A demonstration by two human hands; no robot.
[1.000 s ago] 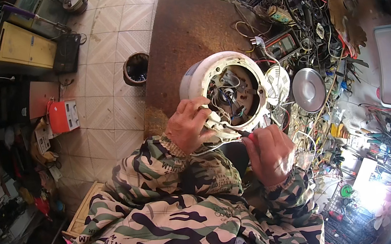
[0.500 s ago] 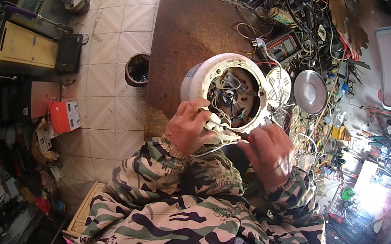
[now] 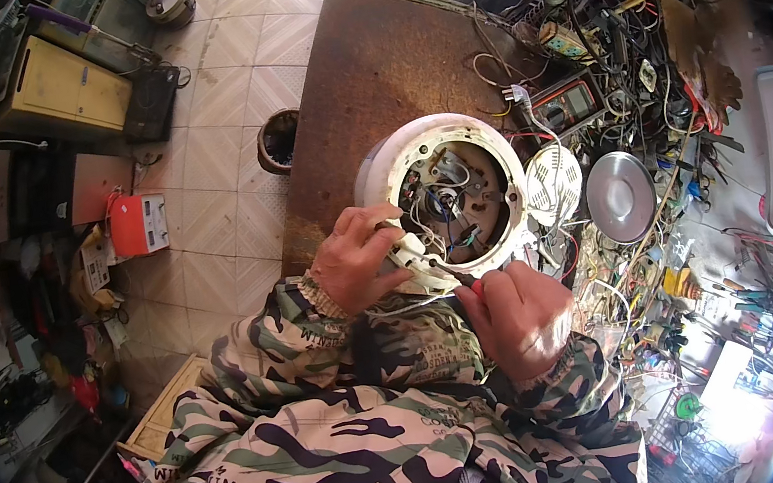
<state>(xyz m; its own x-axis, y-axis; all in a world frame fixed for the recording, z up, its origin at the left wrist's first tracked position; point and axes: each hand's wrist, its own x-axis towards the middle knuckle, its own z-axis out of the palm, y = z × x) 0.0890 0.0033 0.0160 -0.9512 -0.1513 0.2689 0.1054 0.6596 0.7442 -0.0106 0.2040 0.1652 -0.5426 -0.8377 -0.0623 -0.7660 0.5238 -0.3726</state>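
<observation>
A round white appliance lies on the brown worn bench with its underside open, showing wires and a metal plate inside. My left hand grips a white plastic piece at the appliance's lower left rim. My right hand is closed round a red-handled screwdriver, whose dark shaft points up-left at that white piece. A white vented cover lies right of the appliance, beside a silver metal plate.
The brown bench holds a multimeter and tangled cables, parts and tools along the right. A dark bucket stands on the tiled floor left of the bench. A red box and yellow cabinet stand at left.
Both hands have shifted slightly left in the picture along with the white piece and screwdriver. The bench and background sit a little lower and further right, as the view has moved.
</observation>
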